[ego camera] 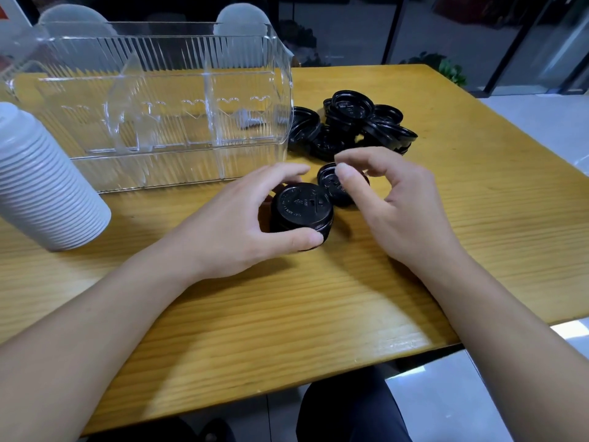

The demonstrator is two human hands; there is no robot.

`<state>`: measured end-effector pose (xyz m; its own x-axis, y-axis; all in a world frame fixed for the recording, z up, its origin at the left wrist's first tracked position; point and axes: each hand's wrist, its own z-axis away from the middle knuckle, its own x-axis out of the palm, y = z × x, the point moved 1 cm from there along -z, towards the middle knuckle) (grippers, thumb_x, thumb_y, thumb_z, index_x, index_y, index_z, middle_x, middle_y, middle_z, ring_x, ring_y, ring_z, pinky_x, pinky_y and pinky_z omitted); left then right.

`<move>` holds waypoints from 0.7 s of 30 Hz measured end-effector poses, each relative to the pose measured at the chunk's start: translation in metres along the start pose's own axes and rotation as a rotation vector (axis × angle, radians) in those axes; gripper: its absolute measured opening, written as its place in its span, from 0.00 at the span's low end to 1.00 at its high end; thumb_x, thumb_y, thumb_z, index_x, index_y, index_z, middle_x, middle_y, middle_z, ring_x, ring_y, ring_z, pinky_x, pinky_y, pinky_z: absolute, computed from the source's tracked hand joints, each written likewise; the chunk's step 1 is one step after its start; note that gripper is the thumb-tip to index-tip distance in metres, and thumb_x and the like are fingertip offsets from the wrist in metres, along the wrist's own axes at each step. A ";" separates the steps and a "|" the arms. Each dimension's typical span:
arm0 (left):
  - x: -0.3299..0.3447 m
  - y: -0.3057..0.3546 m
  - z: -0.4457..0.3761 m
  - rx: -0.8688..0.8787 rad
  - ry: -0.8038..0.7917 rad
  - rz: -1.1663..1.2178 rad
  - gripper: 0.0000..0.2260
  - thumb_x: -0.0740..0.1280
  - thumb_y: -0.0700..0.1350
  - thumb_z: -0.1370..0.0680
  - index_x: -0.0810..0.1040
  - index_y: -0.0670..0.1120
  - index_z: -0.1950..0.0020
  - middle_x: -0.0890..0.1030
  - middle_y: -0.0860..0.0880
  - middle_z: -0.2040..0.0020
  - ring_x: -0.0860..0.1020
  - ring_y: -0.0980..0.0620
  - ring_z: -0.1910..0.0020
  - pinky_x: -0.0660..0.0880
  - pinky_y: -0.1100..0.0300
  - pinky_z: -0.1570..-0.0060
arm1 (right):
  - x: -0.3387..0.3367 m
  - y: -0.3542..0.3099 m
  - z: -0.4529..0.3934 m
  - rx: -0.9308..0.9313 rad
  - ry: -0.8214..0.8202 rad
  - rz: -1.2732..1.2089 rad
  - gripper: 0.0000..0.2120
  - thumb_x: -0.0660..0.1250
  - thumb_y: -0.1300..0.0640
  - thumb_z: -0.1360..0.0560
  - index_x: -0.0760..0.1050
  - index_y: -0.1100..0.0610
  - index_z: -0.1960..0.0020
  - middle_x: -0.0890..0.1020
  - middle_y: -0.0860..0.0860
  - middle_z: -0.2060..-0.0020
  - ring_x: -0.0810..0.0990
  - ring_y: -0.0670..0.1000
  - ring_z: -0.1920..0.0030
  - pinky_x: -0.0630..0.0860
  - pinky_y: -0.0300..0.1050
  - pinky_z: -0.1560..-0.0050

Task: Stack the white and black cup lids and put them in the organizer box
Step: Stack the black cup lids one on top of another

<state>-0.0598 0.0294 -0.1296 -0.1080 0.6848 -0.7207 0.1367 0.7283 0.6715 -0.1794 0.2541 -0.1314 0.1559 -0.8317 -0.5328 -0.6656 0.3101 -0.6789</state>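
On the table (478,218), left hand (236,224) grips one short black lid stack (301,207), standing upright; right hand (392,205) pinches one black lid (331,183). One white stack (41,186) lies sideways.

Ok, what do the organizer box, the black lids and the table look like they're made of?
Organizer box: clear hard plastic, ribbed and glossy; you see through it. Black lids: thin moulded plastic by the look, slightly shiny, with embossed lettering. Table: wood or wood-look laminate, yellow with visible grain.

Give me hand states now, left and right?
Left hand: grips the stack of black lids on the table.
Right hand: fingers curled over a single black lid; contact cannot be told.
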 end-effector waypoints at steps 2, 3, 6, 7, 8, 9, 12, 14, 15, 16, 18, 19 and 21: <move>0.000 0.003 -0.001 0.010 0.023 -0.013 0.35 0.80 0.65 0.23 0.74 0.61 0.18 0.79 0.66 0.27 0.76 0.69 0.27 0.69 0.74 0.30 | 0.001 0.010 -0.002 0.009 -0.022 0.144 0.10 0.76 0.52 0.17 0.87 0.51 0.37 0.87 0.45 0.44 0.84 0.47 0.42 0.79 0.51 0.36; 0.000 0.004 -0.001 0.013 0.031 -0.019 0.32 0.80 0.63 0.22 0.76 0.60 0.20 0.80 0.66 0.28 0.77 0.69 0.29 0.69 0.76 0.32 | 0.002 0.014 -0.002 0.015 -0.057 0.207 0.11 0.78 0.51 0.19 0.87 0.50 0.38 0.86 0.45 0.44 0.83 0.49 0.41 0.79 0.54 0.36; -0.001 0.005 -0.001 0.006 0.035 -0.022 0.29 0.80 0.62 0.23 0.78 0.60 0.23 0.82 0.65 0.31 0.79 0.66 0.30 0.71 0.73 0.33 | 0.006 0.020 -0.001 0.034 -0.129 0.299 0.10 0.81 0.46 0.21 0.89 0.48 0.42 0.83 0.44 0.45 0.80 0.51 0.40 0.77 0.61 0.34; -0.001 0.005 -0.001 0.005 0.035 -0.024 0.30 0.80 0.63 0.23 0.78 0.60 0.23 0.82 0.64 0.31 0.79 0.65 0.30 0.73 0.70 0.32 | 0.006 0.020 -0.001 0.036 -0.130 0.307 0.09 0.81 0.46 0.21 0.89 0.48 0.43 0.83 0.44 0.46 0.80 0.51 0.41 0.76 0.62 0.34; -0.002 0.004 -0.001 0.005 0.037 -0.023 0.29 0.80 0.63 0.23 0.78 0.60 0.23 0.82 0.64 0.31 0.79 0.64 0.30 0.73 0.68 0.30 | 0.006 0.020 -0.001 0.035 -0.126 0.312 0.08 0.81 0.47 0.21 0.90 0.48 0.45 0.83 0.43 0.47 0.80 0.51 0.41 0.76 0.62 0.34; -0.002 0.004 -0.001 0.003 0.036 -0.020 0.29 0.81 0.62 0.23 0.79 0.59 0.23 0.83 0.64 0.31 0.80 0.64 0.30 0.73 0.66 0.30 | 0.006 0.020 -0.002 0.032 -0.121 0.316 0.06 0.81 0.48 0.21 0.90 0.48 0.46 0.83 0.42 0.48 0.80 0.51 0.42 0.76 0.63 0.35; -0.002 0.004 -0.001 -0.003 0.043 -0.014 0.29 0.81 0.62 0.23 0.79 0.59 0.24 0.83 0.64 0.32 0.80 0.64 0.30 0.73 0.66 0.30 | 0.004 0.019 -0.002 0.038 -0.115 0.327 0.02 0.81 0.52 0.21 0.89 0.48 0.50 0.82 0.41 0.50 0.79 0.50 0.44 0.76 0.63 0.36; -0.002 0.005 -0.001 -0.004 0.049 -0.007 0.28 0.81 0.62 0.23 0.79 0.59 0.25 0.84 0.64 0.32 0.80 0.64 0.30 0.73 0.67 0.30 | 0.005 0.018 -0.001 0.044 -0.115 0.327 0.02 0.80 0.52 0.21 0.89 0.48 0.51 0.83 0.41 0.50 0.79 0.50 0.45 0.76 0.63 0.36; -0.002 0.004 -0.001 -0.004 0.051 -0.002 0.29 0.81 0.62 0.23 0.79 0.59 0.25 0.84 0.64 0.32 0.80 0.64 0.30 0.73 0.68 0.30 | 0.005 0.018 -0.001 0.042 -0.109 0.321 0.02 0.80 0.53 0.20 0.89 0.49 0.52 0.84 0.42 0.50 0.79 0.50 0.45 0.76 0.63 0.36; -0.002 0.004 -0.001 -0.006 0.052 0.002 0.29 0.81 0.62 0.24 0.79 0.59 0.25 0.84 0.64 0.32 0.80 0.64 0.30 0.73 0.68 0.30 | 0.004 0.017 -0.002 0.036 -0.099 0.314 0.02 0.80 0.53 0.20 0.88 0.49 0.52 0.84 0.42 0.50 0.80 0.50 0.45 0.76 0.63 0.36; -0.002 0.004 -0.001 -0.013 0.044 0.008 0.29 0.81 0.63 0.24 0.79 0.59 0.25 0.83 0.64 0.32 0.80 0.64 0.29 0.73 0.67 0.29 | 0.003 0.016 -0.002 0.021 -0.068 0.293 0.03 0.79 0.52 0.20 0.88 0.49 0.51 0.84 0.43 0.51 0.80 0.50 0.46 0.76 0.62 0.37; -0.001 0.004 -0.001 -0.018 0.038 0.009 0.30 0.81 0.63 0.24 0.79 0.60 0.25 0.83 0.64 0.32 0.80 0.64 0.29 0.74 0.66 0.29 | 0.002 0.015 -0.002 0.015 -0.048 0.274 0.03 0.79 0.52 0.20 0.88 0.49 0.52 0.84 0.44 0.51 0.80 0.50 0.46 0.76 0.62 0.38; -0.001 0.003 -0.001 -0.027 0.030 0.006 0.30 0.81 0.64 0.24 0.78 0.60 0.25 0.83 0.64 0.32 0.80 0.63 0.29 0.75 0.63 0.28 | 0.002 0.015 -0.001 0.007 -0.010 0.215 0.03 0.80 0.52 0.20 0.88 0.49 0.52 0.84 0.43 0.52 0.80 0.50 0.47 0.76 0.62 0.39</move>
<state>-0.0603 0.0305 -0.1267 -0.1365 0.6896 -0.7112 0.1109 0.7240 0.6808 -0.1895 0.2570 -0.1417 0.0182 -0.7411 -0.6711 -0.6794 0.4833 -0.5521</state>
